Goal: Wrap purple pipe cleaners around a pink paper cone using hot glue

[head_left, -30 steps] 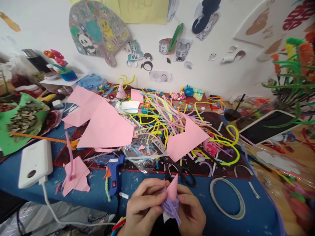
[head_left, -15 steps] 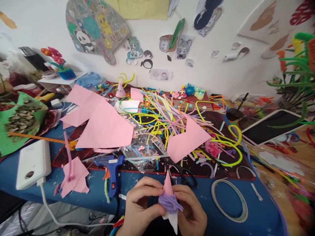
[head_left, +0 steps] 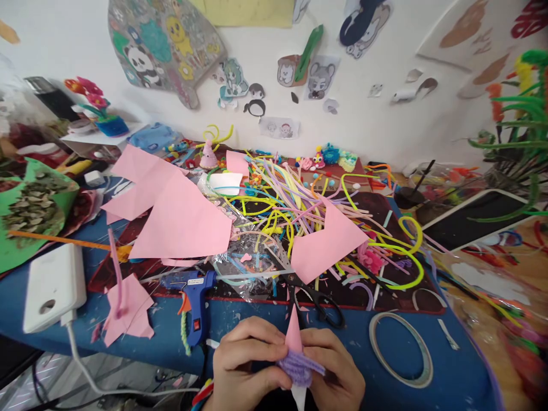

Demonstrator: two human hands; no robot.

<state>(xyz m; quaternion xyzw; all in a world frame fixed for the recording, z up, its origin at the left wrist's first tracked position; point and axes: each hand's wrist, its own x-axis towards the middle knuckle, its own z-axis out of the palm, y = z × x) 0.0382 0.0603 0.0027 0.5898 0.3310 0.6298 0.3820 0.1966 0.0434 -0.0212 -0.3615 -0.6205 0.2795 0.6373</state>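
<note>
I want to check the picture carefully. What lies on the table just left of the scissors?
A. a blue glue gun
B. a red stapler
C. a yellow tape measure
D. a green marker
A: the blue glue gun lies on the blue table, left of the black scissors.

Pink paper cone [head_left: 293,334] wrapped in lilac pipe cleaner [head_left: 299,368]; blue glue gun [head_left: 196,299] (orange trigger); black scissors [head_left: 314,299].

- Your left hand [head_left: 246,359] is bare, with no glove or ring showing.
- Your right hand [head_left: 336,371] is bare too, nails short and plain.
- A multicoloured red, yellow and blue band [head_left: 204,394] circles your left wrist.
</note>
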